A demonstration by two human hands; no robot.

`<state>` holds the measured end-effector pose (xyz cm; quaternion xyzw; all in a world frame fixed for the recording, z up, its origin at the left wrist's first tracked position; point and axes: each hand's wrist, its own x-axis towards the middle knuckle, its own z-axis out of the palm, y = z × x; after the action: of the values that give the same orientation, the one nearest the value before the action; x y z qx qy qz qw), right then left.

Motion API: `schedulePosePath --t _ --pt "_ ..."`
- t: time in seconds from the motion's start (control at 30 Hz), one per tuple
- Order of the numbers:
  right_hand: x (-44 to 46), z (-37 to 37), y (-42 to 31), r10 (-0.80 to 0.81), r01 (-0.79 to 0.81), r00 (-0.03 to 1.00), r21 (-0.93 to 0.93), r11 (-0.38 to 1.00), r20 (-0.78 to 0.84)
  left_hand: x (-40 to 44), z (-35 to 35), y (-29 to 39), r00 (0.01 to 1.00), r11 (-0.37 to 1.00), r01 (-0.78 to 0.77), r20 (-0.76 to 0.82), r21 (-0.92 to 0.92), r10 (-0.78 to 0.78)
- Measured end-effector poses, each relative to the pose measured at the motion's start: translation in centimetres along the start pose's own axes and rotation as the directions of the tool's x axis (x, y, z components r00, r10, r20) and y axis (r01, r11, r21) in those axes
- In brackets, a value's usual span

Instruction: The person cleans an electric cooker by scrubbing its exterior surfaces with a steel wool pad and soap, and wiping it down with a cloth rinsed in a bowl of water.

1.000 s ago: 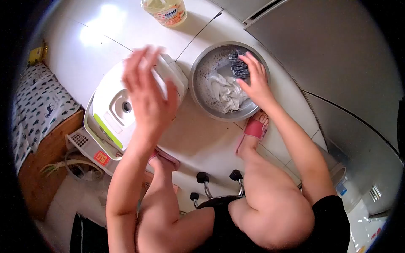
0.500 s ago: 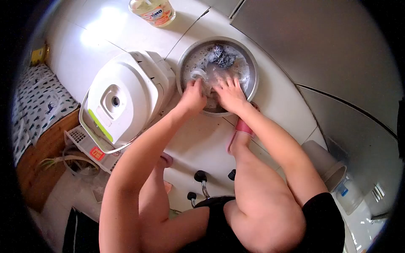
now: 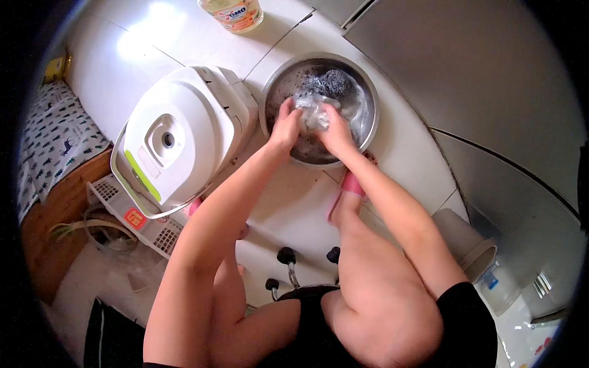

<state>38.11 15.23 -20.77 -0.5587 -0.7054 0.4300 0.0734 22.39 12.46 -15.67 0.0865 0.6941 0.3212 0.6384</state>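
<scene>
The white cloth (image 3: 314,113) is bunched up inside the metal basin (image 3: 374,126), wet and shiny, with murky, foamy water around it. The left hand (image 3: 285,126) has its fingers curled round the cloth from one side, and the right hand (image 3: 336,132) grips it from the other, close together. A dark, bristly scrubber (image 3: 333,84), flecked with suds, lies in the basin just beyond the cloth, touched by neither hand.

The basin stands on the tiled floor (image 3: 282,196). Just left of it is a white appliance (image 3: 184,132) with a green strip, its lid down; beyond the basin and a little left stands a bottle (image 3: 238,15) of yellowish liquid. On the near side of the basin is a pink slipper (image 3: 348,193).

As for progress, the cloth is already soaked and gathered in both hands, but it is not out of the basin, and the water is dirty. Whether the cloth itself is clean, I cannot tell.

Half a second earlier the hands were lower and farther apart in the basin, with the cloth looser; now it is squeezed into a clump between them. The scrubber has stayed at the basin's far side.
</scene>
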Motion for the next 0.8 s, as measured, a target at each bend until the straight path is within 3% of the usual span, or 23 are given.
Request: schedulePosePath --t 0.03,0.07,0.13,0.2,0.23,0.33,0.4,0.43,0.57,0.63,0.7,0.73,0.77,0.8 --pt "0.1 0.0 -0.5 0.08 -0.086 0.996 0.182 0.98 0.037 -0.7 0.6 0.3 0.998 0.996 0.057 -0.027 -0.066 -0.058" --pt "-0.1 -0.4 -1.5 0.154 -0.176 0.984 0.352 0.919 0.091 -0.5 0.6 0.1 0.988 0.977 0.142 0.076 -0.157 -0.132" --pt "-1.8 -2.4 -4.8 0.094 -0.138 0.99 0.568 0.811 0.106 0.3 0.4 -0.2 0.928 0.896 0.322 0.292 -0.306 -0.234" --pt "-2.7 -2.7 -5.5 0.01 -0.066 0.996 0.7 0.711 0.084 0.2 0.8 -0.2 0.904 0.817 0.352 0.393 -0.457 -0.169" --pt "-3.1 -2.8 -5.5 0.003 -0.046 0.998 0.706 0.707 0.062 0.8 1.0 -0.7 0.88 0.766 0.367 0.464 -0.528 -0.103" --pt "-3.1 -3.3 -6.6 -0.297 0.369 0.927 0.42 0.829 -0.228 -0.6 1.4 0.4 0.821 0.662 0.386 0.566 -0.642 0.071" --pt "-2.8 -4.4 -8.6 -0.345 0.428 0.896 0.335 0.84 -0.278 -1.5 1.7 1.3 0.745 0.592 0.427 0.637 -0.683 0.197" --pt "-2.2 -4.4 -8.6 -0.362 0.456 0.875 0.293 0.841 -0.322 -1.9 1.9 1.7 0.739 0.592 0.463 0.656 -0.66 0.154" --pt "-2.0 -4.7 -9.3 -0.472 0.556 0.81 0.202 0.806 -0.347 -1.0 3.4 1.4 0.827 0.543 0.311 0.504 -0.78 0.25" --pt "-2.2 -4.6 -10.0 -0.531 0.623 0.77 0.237 0.746 -0.354 -2.7 3.4 3.4 0.885 0.535 0.319 0.448 -0.782 0.127" --pt "-2.8 -4.6 -10.2 -0.457 0.575 0.813 0.367 0.731 -0.362 -4.4 3.2 5.5 0.924 0.524 0.326 0.384 -0.787 0.001" --pt "-3.0 -4.6 -10.3 -0.417 0.547 0.833 0.429 0.719 -0.363 -3.2 2.9 4.6 0.833 0.416 0.441 0.535 -0.796 0.142" --pt "-3.1 -4.9 -10.2 -0.467 0.593 0.784 0.269 0.759 -0.409 -0.9 2.5 2.8 0.707 0.317 0.561 0.642 -0.765 0.297" --pt "-3.4 -5.2 -10.7 -0.387 0.537 0.826 0.367 0.76 -0.409 -0.7 2.3 3.0 0.555 0.235 0.678 0.696 -0.696 0.456"
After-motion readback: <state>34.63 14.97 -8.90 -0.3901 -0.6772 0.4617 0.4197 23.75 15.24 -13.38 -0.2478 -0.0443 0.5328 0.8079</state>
